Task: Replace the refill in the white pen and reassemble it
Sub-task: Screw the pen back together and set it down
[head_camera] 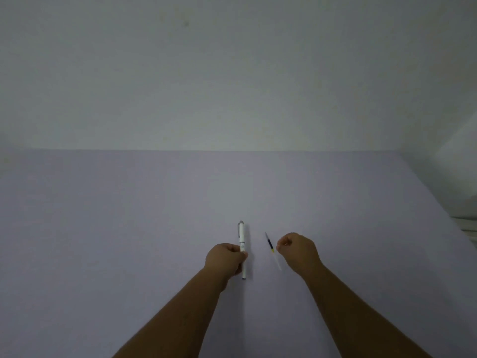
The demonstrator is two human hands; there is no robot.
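Observation:
The white pen [242,239] lies lengthwise on the lilac table [129,228], its grey clip end pointing away from me. My left hand [225,258] is closed around the pen's lower half. A thin refill [271,245] with a dark ink section, a yellow band and a clear tail lies just right of the pen, angled slightly. My right hand [296,251] hovers beside the refill with its fingers curled shut, and it holds nothing that I can see.
A pale wall [232,73] rises behind the table's far edge. The table's right edge runs diagonally at the right, with a striped surface [468,226] beyond it.

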